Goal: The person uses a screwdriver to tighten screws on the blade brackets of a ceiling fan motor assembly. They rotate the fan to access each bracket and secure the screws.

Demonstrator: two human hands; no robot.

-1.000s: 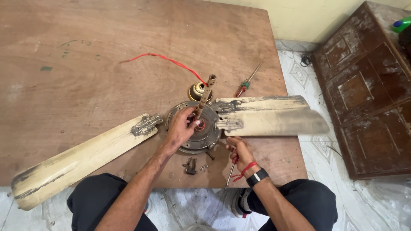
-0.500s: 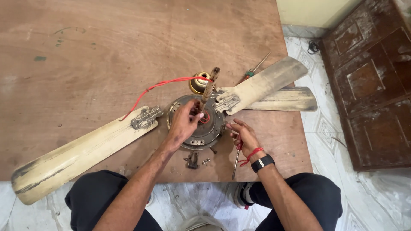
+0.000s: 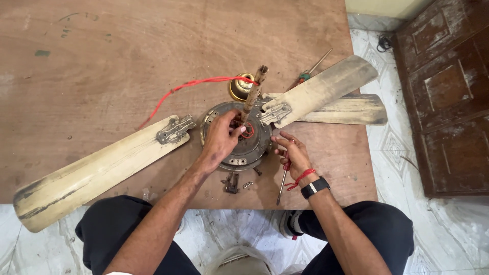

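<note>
Rotation of fan motor [image 3: 239,137] since half a second ago — right-side blade [image 3: 326,89] swung farther away. Left hand [image 3: 220,140] clamped on down rod [image 3: 253,94]; right hand [image 3: 293,155] grips screwdriver [image 3: 281,184], fingers half open, near table [image 3: 102,61] edge.

Red wire [image 3: 204,83], cream blades [image 3: 97,168], brown table [image 3: 127,46].
</note>
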